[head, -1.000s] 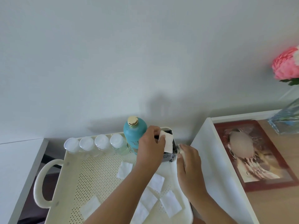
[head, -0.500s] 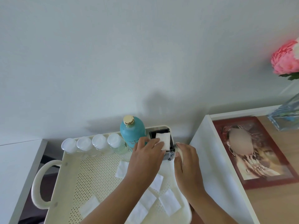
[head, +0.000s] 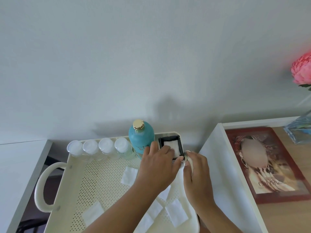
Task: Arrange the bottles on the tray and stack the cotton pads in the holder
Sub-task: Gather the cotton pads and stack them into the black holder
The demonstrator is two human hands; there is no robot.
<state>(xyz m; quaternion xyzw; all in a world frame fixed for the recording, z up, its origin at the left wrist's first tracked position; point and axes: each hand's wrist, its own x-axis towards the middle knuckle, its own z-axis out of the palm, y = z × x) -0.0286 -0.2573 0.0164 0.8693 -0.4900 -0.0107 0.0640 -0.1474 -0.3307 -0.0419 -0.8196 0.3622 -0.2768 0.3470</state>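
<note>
A cream perforated tray (head: 101, 179) carries a row of small clear bottles (head: 99, 148) with white caps along its far rim. A teal bottle (head: 141, 140) with a gold cap stands beside them. In the far right corner sits a black square holder (head: 179, 143) with a white cotton pad (head: 170, 145) lying in it. My left hand (head: 158, 167) reaches over the holder, fingertips resting flat on that pad. My right hand (head: 196, 179) is closed around the tray's right handle. Several loose cotton pads (head: 129, 175) lie on the tray floor, some partly hidden under my left arm.
A white surface (head: 18, 165) lies to the left of the tray's left handle (head: 40, 185). On the right, a white ledge (head: 218, 165) borders a wooden top with a framed picture (head: 264, 163), a glass vase (head: 301, 128) and a pink flower (head: 302, 69). A plain wall rises behind.
My left hand brought the pad down from above the holder and laid it inside; the fingers now rest flat on it. My right hand has stayed on the tray's handle.
</note>
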